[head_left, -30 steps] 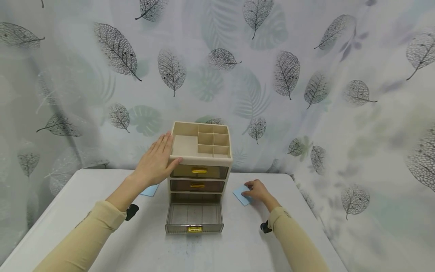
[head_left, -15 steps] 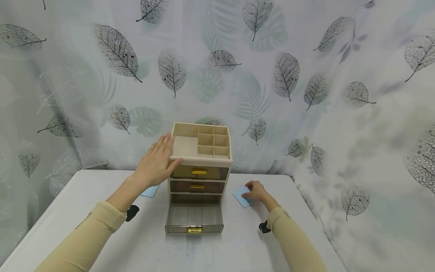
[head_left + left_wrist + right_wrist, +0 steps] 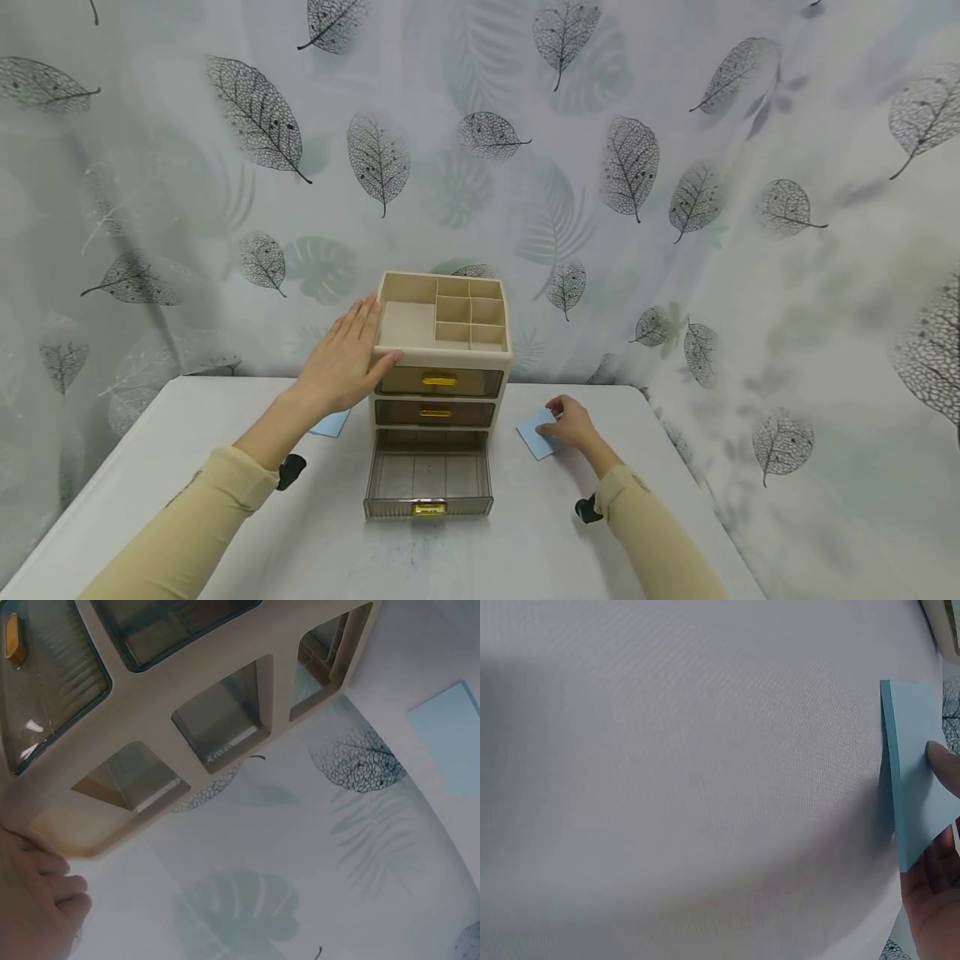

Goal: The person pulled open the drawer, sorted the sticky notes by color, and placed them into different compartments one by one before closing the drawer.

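Note:
A cream desktop drawer organizer (image 3: pixel 450 358) stands mid-table, its lowest clear drawer (image 3: pixel 393 475) pulled out and bare inside. On the organizer's upper left edge rests my left hand (image 3: pixel 339 364), fingers straight along the side and thumb at the front corner. To the right of the organizer, my right hand (image 3: pixel 574 425) pinches a light blue sticky note pad (image 3: pixel 534 435) by one edge. In the right wrist view the thumb lies on the pad's (image 3: pixel 913 750) face, with the other fingers partly hidden on its far side.
Another light blue pad (image 3: pixel 330 423) lies left of the organizer, partly behind the left arm. Two upper drawers with gold handles (image 3: pixel 439 379) are closed. The top tray (image 3: pixel 408 323) has several compartments. A leaf-patterned curtain (image 3: pixel 450 192) hangs behind the white table (image 3: pixel 525 533).
The right hand and its pad have shifted very slightly to the right. My left hand stays on the organizer, and the drawers have not moved.

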Available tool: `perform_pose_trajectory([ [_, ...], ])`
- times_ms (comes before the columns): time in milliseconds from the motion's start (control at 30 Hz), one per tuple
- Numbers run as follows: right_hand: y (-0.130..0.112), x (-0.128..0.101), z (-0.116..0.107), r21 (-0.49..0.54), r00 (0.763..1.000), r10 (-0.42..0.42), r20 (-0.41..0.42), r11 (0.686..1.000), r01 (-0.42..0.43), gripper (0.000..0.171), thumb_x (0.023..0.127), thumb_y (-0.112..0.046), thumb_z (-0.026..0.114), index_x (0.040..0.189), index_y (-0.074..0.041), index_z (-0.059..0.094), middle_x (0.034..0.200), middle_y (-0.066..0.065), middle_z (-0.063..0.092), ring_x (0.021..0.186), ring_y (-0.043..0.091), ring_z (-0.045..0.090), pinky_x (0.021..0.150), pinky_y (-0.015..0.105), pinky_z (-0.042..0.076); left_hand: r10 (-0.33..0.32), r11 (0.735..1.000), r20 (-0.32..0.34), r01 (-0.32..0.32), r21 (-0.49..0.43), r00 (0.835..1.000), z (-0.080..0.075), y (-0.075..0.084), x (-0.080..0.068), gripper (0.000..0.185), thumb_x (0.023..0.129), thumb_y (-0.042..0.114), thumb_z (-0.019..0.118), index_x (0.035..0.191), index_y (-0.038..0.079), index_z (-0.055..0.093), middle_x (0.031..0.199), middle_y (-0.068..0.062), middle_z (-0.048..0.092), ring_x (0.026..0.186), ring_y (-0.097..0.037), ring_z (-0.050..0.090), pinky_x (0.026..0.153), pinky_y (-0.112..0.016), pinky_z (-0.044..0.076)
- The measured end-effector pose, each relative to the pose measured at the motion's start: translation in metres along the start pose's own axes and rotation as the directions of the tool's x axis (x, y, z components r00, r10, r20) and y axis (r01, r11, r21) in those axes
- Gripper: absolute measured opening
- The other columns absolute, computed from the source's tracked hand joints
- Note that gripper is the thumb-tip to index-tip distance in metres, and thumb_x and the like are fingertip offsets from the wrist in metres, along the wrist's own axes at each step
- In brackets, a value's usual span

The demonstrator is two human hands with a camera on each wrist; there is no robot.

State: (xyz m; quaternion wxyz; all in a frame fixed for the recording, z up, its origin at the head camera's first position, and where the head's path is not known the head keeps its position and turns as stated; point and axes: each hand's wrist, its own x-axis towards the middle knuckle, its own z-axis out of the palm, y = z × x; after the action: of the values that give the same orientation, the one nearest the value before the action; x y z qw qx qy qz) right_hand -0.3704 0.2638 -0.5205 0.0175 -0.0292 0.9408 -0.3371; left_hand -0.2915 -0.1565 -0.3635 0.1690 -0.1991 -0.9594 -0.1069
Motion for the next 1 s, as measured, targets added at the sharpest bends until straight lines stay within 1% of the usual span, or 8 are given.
perform_pose_trajectory([
  [133, 0.001, -0.001, -0.002, 0.019, 1.000, 0.002, -0.016, 1.000, -0.002, 0.046, 0.086, -0.011, 0.084, 0.122, 0.006, 0.063, 0.118, 0.022, 0.064, 0.107, 0.036, 0.063, 0.096, 0.050, 0.055, 0.000, 1.000, -0.004, 0.000, -0.001, 1.000, 0.000, 0.000, 0.000, 0.087, 0.109, 0.051, 0.043, 0.163, -0.007, 0.008, 0.172, -0.025, 0.007, 0.159, -0.041, 0.007, 0.128, -0.056, 0.013],
  [267, 0.005, -0.003, -0.003, 0.056, 0.999, -0.005, -0.034, 0.998, 0.006, 0.037, 0.090, -0.011, 0.079, 0.122, 0.003, 0.064, 0.122, 0.022, 0.066, 0.109, 0.038, 0.066, 0.094, 0.050, 0.056, -0.002, 1.000, -0.002, 0.002, -0.002, 1.000, -0.001, 0.000, 0.000, 0.087, 0.109, 0.052, 0.043, 0.163, -0.007, 0.009, 0.172, -0.024, 0.006, 0.159, -0.040, 0.007, 0.128, -0.056, 0.013],
  [400, 0.006, -0.007, -0.006, 0.092, 0.998, -0.020, -0.058, 0.995, 0.026, 0.028, 0.095, -0.010, 0.073, 0.119, 0.001, 0.067, 0.119, 0.020, 0.070, 0.111, 0.039, 0.067, 0.094, 0.050, 0.056, -0.005, 1.000, 0.005, 0.005, 0.000, 1.000, 0.000, 0.000, 0.000, 0.087, 0.109, 0.052, 0.043, 0.163, -0.007, 0.008, 0.172, -0.024, 0.006, 0.159, -0.040, 0.006, 0.128, -0.056, 0.013],
  [500, 0.005, -0.009, -0.008, 0.102, 0.996, -0.040, -0.078, 0.994, 0.048, 0.024, 0.096, -0.009, 0.071, 0.118, 0.000, 0.068, 0.114, 0.018, 0.073, 0.110, 0.038, 0.068, 0.091, 0.049, 0.057, -0.006, 1.000, 0.004, 0.006, 0.000, 1.000, 0.000, 0.000, 0.000, 0.087, 0.109, 0.052, 0.043, 0.163, -0.007, 0.008, 0.172, -0.024, 0.007, 0.159, -0.041, 0.007, 0.128, -0.056, 0.014],
  [600, 0.004, -0.012, -0.009, 0.119, 0.995, -0.041, -0.091, 0.992, 0.051, 0.023, 0.096, -0.007, 0.070, 0.118, -0.001, 0.069, 0.109, 0.016, 0.073, 0.107, 0.035, 0.068, 0.087, 0.045, 0.057, -0.007, 1.000, 0.007, 0.007, -0.003, 1.000, -0.001, 0.000, 0.000, 0.088, 0.109, 0.052, 0.043, 0.164, -0.007, 0.007, 0.172, -0.024, 0.005, 0.159, -0.041, 0.006, 0.128, -0.056, 0.013],
  [733, 0.002, -0.018, -0.011, 0.144, 0.995, -0.028, -0.092, 0.989, 0.041, 0.024, 0.097, -0.007, 0.070, 0.120, -0.003, 0.069, 0.109, 0.012, 0.073, 0.105, 0.031, 0.068, 0.085, 0.041, 0.057, -0.005, 1.000, 0.007, 0.005, -0.005, 1.000, -0.001, 0.000, 0.000, 0.088, 0.109, 0.052, 0.042, 0.164, -0.007, 0.007, 0.172, -0.023, 0.004, 0.159, -0.040, 0.006, 0.128, -0.056, 0.013],
  [1000, -0.005, -0.033, -0.016, 0.167, 0.992, -0.053, -0.114, 0.983, 0.072, 0.025, 0.097, -0.009, 0.070, 0.121, -0.003, 0.070, 0.109, 0.012, 0.073, 0.102, 0.029, 0.068, 0.086, 0.044, 0.057, -0.012, 1.000, 0.014, 0.012, -0.015, 1.000, 0.000, 0.000, 0.000, 0.089, 0.109, 0.053, 0.042, 0.164, -0.006, 0.004, 0.172, -0.023, 0.004, 0.160, -0.040, 0.005, 0.128, -0.055, 0.012],
])
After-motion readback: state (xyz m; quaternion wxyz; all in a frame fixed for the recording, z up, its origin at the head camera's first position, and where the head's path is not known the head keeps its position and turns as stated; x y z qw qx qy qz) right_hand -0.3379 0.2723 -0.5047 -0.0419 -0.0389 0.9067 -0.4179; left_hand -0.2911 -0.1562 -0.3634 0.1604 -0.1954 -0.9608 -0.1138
